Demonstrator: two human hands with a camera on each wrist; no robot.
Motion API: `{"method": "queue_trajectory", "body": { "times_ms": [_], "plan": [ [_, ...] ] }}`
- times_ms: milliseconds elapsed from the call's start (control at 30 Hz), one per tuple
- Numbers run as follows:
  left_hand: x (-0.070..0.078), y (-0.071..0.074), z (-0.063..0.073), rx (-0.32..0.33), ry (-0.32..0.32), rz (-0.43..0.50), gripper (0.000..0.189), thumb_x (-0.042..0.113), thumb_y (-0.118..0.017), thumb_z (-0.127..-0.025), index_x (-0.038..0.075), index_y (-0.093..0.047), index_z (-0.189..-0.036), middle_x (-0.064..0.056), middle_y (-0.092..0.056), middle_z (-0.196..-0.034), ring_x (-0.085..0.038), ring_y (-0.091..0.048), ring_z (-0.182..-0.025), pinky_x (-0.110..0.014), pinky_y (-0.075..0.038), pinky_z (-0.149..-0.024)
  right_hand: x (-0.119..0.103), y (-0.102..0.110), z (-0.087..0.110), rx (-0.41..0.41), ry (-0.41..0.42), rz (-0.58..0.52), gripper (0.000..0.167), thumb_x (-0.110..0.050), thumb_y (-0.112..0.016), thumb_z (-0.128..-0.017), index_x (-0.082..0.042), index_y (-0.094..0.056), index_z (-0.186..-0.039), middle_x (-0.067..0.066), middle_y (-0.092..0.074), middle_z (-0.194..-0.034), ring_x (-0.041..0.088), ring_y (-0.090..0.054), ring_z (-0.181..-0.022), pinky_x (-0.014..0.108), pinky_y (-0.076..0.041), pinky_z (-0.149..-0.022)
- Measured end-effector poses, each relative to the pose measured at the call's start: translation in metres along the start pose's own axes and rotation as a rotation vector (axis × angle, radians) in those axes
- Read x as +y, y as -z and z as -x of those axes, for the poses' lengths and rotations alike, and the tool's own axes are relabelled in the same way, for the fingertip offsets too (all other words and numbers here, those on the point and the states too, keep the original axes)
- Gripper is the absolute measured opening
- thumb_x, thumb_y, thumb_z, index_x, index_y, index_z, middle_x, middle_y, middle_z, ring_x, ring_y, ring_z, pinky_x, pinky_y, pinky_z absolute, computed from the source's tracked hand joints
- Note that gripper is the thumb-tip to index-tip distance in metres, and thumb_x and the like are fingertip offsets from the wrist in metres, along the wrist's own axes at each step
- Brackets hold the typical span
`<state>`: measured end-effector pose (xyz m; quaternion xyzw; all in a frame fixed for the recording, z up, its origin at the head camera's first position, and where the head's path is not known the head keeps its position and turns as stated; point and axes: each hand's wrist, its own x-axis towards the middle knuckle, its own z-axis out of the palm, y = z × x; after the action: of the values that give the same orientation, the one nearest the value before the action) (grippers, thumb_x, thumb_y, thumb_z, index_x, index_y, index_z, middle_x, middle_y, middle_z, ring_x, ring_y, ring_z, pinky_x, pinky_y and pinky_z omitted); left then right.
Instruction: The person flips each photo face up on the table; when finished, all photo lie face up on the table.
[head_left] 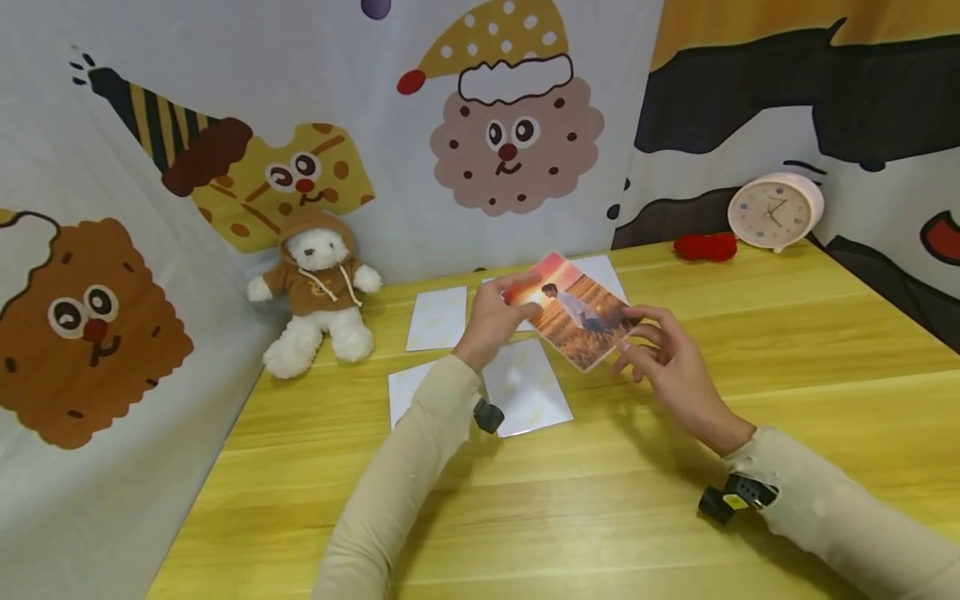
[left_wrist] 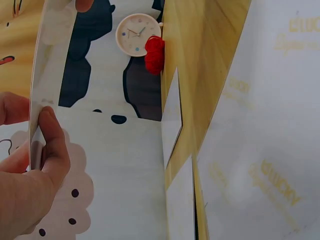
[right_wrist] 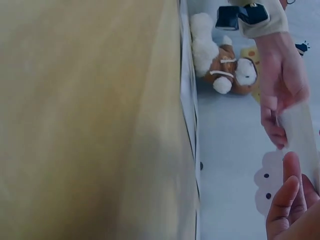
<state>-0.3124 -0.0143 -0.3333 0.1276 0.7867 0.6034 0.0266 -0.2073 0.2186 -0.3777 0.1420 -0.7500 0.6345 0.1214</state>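
Note:
A photo print (head_left: 573, 312) of a person in a sunset field is held tilted above the table between both hands. My left hand (head_left: 491, 321) pinches its left edge, thumb on the picture side and fingers behind, as the left wrist view shows from the side. At the opposite corner my right hand (head_left: 671, 375) holds the print with bent fingers. Its pale back (right_wrist: 299, 132) shows in the right wrist view. Below lie several white cards with faint yellow lettering, among them a near card (head_left: 528, 392) and a far left card (head_left: 437, 318); the print and left arm partly cover others.
On the yellow wood-grain table (head_left: 570, 517), a white teddy bear (head_left: 318, 292) in a brown hoodie sits at the back left. A pink round clock (head_left: 776, 212) and a red fuzzy object (head_left: 705, 247) stand at the back right. A cartoon-printed cloth (head_left: 405, 183) hangs behind.

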Motion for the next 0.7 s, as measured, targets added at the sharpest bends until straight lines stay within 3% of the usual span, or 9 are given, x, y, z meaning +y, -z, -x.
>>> {"method": "queue_trajectory", "body": {
  "times_ms": [167, 233, 267, 367, 467, 500, 600, 700],
  "plan": [
    [0.0, 0.006, 0.001, -0.076, -0.01, -0.018, 0.053, -0.002, -0.066, -0.081, 0.017, -0.069, -0.13, 0.001, -0.059, -0.145, -0.016, -0.048, -0.122, -0.023, -0.041, -0.064, -0.003, 0.009, -0.004, -0.023, -0.007, -0.052, 0.034, -0.011, -0.055, -0.103, -0.007, -0.051, -0.137, -0.012, -0.069, -0.108, 0.009, -0.071, -0.077, 0.024, -0.051, -0.059],
    [0.0, 0.008, 0.002, -0.11, -0.018, -0.031, 0.053, -0.002, -0.064, -0.082, 0.017, -0.068, -0.131, 0.0, -0.058, -0.146, -0.015, -0.048, -0.12, -0.024, -0.038, -0.059, -0.004, 0.012, -0.005, -0.051, -0.009, -0.086, 0.033, -0.01, -0.054, -0.103, -0.005, -0.053, -0.136, -0.011, -0.07, -0.109, 0.01, -0.072, -0.077, 0.024, -0.051, -0.059],
    [0.0, 0.009, 0.003, -0.123, -0.022, -0.038, 0.053, -0.002, -0.064, -0.082, 0.018, -0.068, -0.131, 0.0, -0.058, -0.146, -0.015, -0.05, -0.111, -0.025, -0.037, -0.056, -0.005, 0.013, -0.006, -0.065, -0.01, -0.099, 0.033, -0.01, -0.054, -0.103, -0.004, -0.054, -0.135, -0.01, -0.071, -0.11, 0.011, -0.072, -0.077, 0.024, -0.051, -0.058],
    [0.0, 0.012, 0.003, -0.168, -0.04, -0.058, 0.051, -0.001, -0.063, -0.084, 0.02, -0.069, -0.129, 0.0, -0.057, -0.146, -0.01, -0.049, -0.111, -0.024, -0.039, -0.058, -0.007, 0.016, -0.008, -0.098, -0.017, -0.082, 0.033, -0.008, -0.054, -0.103, -0.004, -0.056, -0.136, -0.011, -0.072, -0.11, 0.012, -0.07, -0.074, 0.025, -0.051, -0.058],
    [0.001, 0.012, 0.003, -0.227, -0.059, -0.078, 0.051, -0.002, -0.063, -0.084, 0.022, -0.069, -0.129, 0.0, -0.053, -0.148, -0.015, -0.052, -0.113, -0.026, -0.041, -0.058, -0.009, 0.017, -0.011, -0.113, -0.031, -0.019, 0.035, -0.005, -0.054, -0.102, -0.005, -0.058, -0.137, -0.014, -0.072, -0.11, 0.009, -0.066, -0.074, 0.025, -0.052, -0.059],
    [0.001, 0.012, 0.002, -0.246, -0.068, -0.086, 0.052, -0.002, -0.063, -0.084, 0.022, -0.069, -0.13, -0.001, -0.051, -0.148, -0.016, -0.048, -0.123, -0.026, -0.043, -0.06, -0.009, 0.016, -0.012, -0.118, -0.037, 0.003, 0.035, -0.005, -0.054, -0.102, -0.006, -0.057, -0.137, -0.015, -0.072, -0.11, 0.007, -0.065, -0.074, 0.025, -0.053, -0.06],
    [0.001, 0.01, 0.002, -0.292, -0.092, -0.137, 0.055, -0.001, -0.062, -0.083, 0.024, -0.068, -0.131, 0.0, -0.05, -0.148, -0.021, -0.047, -0.127, -0.03, -0.046, -0.067, -0.008, 0.014, -0.015, -0.143, -0.055, 0.064, 0.036, -0.007, -0.055, -0.102, -0.006, -0.057, -0.138, -0.017, -0.07, -0.109, 0.004, -0.065, -0.078, 0.024, -0.054, -0.062],
    [0.001, 0.007, 0.001, -0.326, -0.119, -0.186, 0.058, 0.001, -0.062, -0.081, 0.026, -0.066, -0.133, 0.002, -0.053, -0.145, -0.018, -0.045, -0.132, -0.036, -0.048, -0.085, -0.006, 0.011, -0.019, -0.181, -0.078, 0.102, 0.038, -0.011, -0.058, -0.102, -0.007, -0.056, -0.14, -0.012, -0.068, -0.117, 0.004, -0.068, -0.083, 0.024, -0.054, -0.065]
  ]
}}
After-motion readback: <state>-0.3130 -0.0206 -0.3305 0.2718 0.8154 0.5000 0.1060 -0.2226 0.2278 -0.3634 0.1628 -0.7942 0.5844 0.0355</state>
